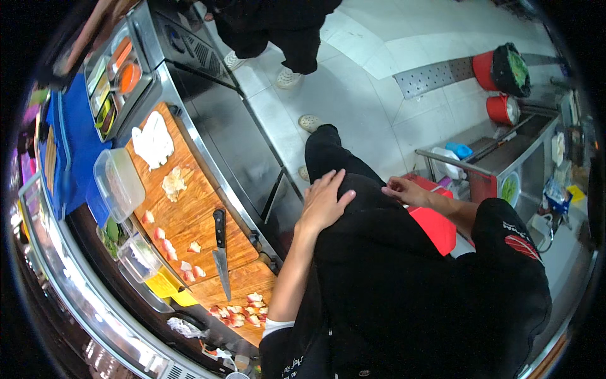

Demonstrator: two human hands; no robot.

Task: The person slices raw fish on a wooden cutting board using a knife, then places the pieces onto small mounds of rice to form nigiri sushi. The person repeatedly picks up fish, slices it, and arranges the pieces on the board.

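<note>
My left hand (324,201) lies on the black apron (369,222) at my thigh, fingers apart and holding nothing. On the other side of the apron is my right hand (407,192), its fingers curled near the cloth; whether they pinch anything cannot be told. To my left, a kitchen knife (220,251) with a black handle lies across two wooden cutting boards (199,218). Red-and-white food pieces (239,315) are heaped on the nearer board, and several more (166,248) are scattered along the farther one. A pale crumpled food pile (174,184) and a white cloth (154,139) lie beyond.
Clear plastic containers (118,182) and a yellow container (165,283) flank the boards. A metal tray of ingredients (135,85) stands at the counter's far end. Another person (279,28) stands ahead. Red bins (487,71) and a metal sink unit (521,147) are on the right.
</note>
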